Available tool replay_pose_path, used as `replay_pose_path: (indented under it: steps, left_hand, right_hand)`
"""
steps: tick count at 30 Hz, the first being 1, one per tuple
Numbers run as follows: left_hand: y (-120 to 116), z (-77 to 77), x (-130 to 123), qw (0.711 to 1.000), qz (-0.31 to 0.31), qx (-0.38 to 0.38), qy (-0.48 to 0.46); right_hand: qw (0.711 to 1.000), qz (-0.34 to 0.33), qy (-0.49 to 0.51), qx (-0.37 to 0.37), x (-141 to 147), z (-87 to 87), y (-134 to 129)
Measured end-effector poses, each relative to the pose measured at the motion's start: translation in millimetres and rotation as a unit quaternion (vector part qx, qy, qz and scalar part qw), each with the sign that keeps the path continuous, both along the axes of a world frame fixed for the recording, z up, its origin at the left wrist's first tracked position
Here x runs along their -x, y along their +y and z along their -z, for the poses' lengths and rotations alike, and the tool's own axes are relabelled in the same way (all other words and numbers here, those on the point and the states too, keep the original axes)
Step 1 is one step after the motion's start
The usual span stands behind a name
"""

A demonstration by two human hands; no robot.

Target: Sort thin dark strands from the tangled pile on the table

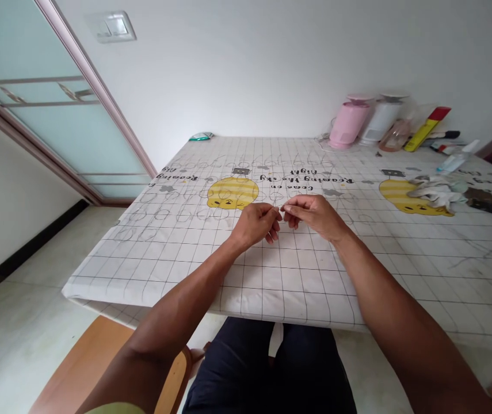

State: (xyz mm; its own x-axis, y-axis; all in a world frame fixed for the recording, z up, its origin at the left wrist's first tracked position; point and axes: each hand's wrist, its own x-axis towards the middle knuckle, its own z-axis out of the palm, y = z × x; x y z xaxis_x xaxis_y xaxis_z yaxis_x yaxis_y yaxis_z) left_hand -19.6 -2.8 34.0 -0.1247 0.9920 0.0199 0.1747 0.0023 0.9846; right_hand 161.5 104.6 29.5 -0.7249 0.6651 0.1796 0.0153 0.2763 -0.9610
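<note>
Both hands meet over the middle of a table with a white checked cloth (297, 284), their fingertips nearly touching. My left hand (258, 223) is closed, thumb pressed against the forefinger. My right hand (310, 214) also pinches with thumb and forefinger, its other fingers curled. Anything between the fingertips is too small to make out. Behind my left hand, a yellow striped cartoon print (232, 191) shows on the cloth.
At the back right stand a pink device (349, 123), a white device (379, 122), and a yellow and red box (427, 129). White gloves (438, 191) lie beside a dark object (482, 200) on the right. A wooden chair (84, 365) is below left.
</note>
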Motion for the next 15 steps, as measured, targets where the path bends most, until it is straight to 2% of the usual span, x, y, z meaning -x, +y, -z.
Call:
replay_pose_path:
  steps: [5, 10, 12, 15]
  left_hand:
    - [1, 2.2, 3, 1.000, 0.010, 0.008, -0.021]
    - [3, 0.0, 6, 1.000, 0.012, 0.013, -0.015]
    - [3, -4.5, 8, 1.000, -0.003, 0.015, -0.010]
    - [-9, -12.9, 11, 0.998, -0.065, -0.002, 0.007]
  right_hand:
    - [0.999, 0.016, 0.021, -0.021, 4, 2.6, -3]
    - [0.996, 0.072, 0.036, -0.025, 6, 3.8, -4]
    - [0.995, 0.089, 0.042, -0.020, 7, 3.7, -4]
    - [0.994, 0.104, 0.039, -0.011, 8, 4.6, -4]
